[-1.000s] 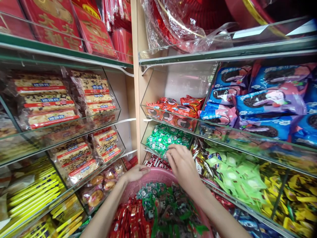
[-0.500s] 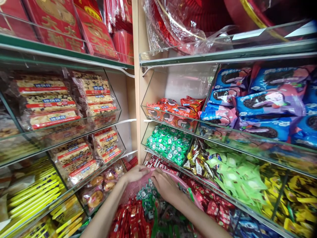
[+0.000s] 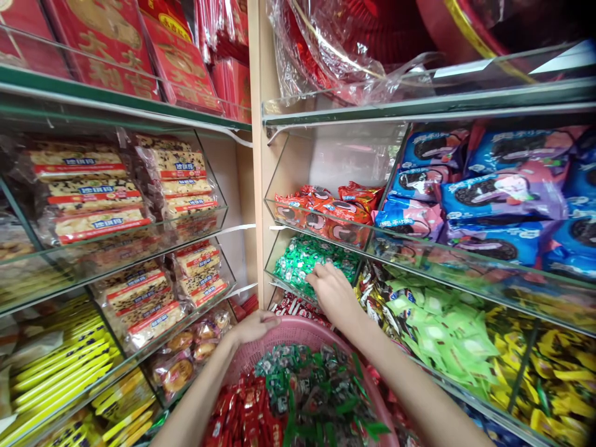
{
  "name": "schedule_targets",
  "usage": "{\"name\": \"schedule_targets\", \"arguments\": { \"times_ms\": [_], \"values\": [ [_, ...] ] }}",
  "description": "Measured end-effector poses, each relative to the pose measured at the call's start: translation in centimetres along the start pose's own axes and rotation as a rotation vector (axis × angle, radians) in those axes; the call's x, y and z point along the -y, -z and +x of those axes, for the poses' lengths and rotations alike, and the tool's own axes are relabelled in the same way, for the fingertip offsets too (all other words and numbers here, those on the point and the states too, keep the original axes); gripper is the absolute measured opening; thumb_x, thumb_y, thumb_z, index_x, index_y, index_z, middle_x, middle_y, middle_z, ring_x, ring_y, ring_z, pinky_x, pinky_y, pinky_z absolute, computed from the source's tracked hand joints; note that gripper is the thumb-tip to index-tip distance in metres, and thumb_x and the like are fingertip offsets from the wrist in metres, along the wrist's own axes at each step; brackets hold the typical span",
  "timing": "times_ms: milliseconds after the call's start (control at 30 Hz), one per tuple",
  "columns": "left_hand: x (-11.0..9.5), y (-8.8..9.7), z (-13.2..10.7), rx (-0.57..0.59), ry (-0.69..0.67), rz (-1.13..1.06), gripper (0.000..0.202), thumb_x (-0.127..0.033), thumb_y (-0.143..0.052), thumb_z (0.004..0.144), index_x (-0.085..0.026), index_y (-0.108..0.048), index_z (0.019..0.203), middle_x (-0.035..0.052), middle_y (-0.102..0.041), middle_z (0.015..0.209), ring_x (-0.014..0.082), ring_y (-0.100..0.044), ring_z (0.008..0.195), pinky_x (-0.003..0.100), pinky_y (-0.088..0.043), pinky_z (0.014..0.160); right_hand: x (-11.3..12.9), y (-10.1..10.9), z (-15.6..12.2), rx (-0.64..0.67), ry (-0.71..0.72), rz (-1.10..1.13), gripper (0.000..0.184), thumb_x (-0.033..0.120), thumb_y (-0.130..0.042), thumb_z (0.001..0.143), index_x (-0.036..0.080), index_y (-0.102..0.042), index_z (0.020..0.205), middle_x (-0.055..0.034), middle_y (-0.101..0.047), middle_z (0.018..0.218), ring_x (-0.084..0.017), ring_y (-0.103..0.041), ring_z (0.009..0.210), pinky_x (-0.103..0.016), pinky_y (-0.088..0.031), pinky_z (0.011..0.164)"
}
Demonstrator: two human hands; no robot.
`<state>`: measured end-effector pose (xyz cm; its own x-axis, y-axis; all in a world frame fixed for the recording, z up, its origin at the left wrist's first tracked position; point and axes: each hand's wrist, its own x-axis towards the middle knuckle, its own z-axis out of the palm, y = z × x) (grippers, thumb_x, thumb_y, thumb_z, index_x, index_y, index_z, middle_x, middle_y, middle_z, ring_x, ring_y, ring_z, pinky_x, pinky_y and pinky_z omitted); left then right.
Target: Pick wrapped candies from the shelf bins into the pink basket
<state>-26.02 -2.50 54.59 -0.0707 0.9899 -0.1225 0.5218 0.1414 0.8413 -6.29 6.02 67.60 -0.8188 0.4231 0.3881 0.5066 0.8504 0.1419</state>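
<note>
My left hand (image 3: 254, 327) is closed over the far-left rim of a pink plastic basket (image 3: 321, 329). Red-wrapped sweets (image 3: 246, 406) lie inside on the left, and dark sweets in clear-and-green wrappers (image 3: 321, 385) fill the middle and right. Beyond the basket, my right hand (image 3: 333, 293) is at the front of a clear bin of small green-wrapped candies (image 3: 295, 254). Its fingers are curled together with the tips down at the candies; whatever they may hold is hidden.
Glass-fronted shelves meet at a wooden post (image 3: 257, 161). Red-packaged snacks (image 3: 326, 208) sit above the green candies, with blue cookie packs (image 3: 493, 192) to the right. Light-green packets (image 3: 447, 323) and yellow-wrapped sweets (image 3: 559, 372) lie lower right. Wrapped snack bars (image 3: 100, 192) are stacked left.
My right hand has moved up and forward from the basket's far rim to the green candies. My left hand stays on the rim. More of the basket's contents shows.
</note>
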Motion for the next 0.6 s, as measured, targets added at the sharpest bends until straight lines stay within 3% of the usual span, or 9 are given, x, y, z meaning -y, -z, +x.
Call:
{"name": "schedule_targets", "arguments": {
  "times_ms": [267, 600],
  "values": [
    [0.0, -0.1, 0.0, 0.010, -0.009, -0.015, 0.045, -0.055, -0.042, 0.078, -0.012, -0.053, 0.070, -0.0010, -0.040, 0.064, 0.0103, -0.036, 0.061, 0.022, -0.031, 0.061, -0.6, -0.8, 0.8, 0.124, -0.019, -0.145, 0.023, 0.014, -0.043, 0.084, 0.016, -0.067, 0.083, -0.0127, -0.054, 0.099, -0.025, -0.041, 0.096, -0.034, -0.028, 0.075],
    [0.0, -0.1, -0.3, 0.013, 0.000, -0.025, 0.044, -0.055, -0.041, 0.078, -0.012, -0.050, 0.069, -0.0013, -0.039, 0.063, 0.0100, -0.036, 0.060, 0.022, -0.030, 0.060, -1.1, -0.4, 0.4, 0.101, -0.001, -0.192, 0.023, 0.013, -0.043, 0.083, 0.017, -0.065, 0.082, -0.0122, -0.054, 0.097, -0.023, -0.041, 0.094, -0.034, -0.027, 0.072]
  ]
}}
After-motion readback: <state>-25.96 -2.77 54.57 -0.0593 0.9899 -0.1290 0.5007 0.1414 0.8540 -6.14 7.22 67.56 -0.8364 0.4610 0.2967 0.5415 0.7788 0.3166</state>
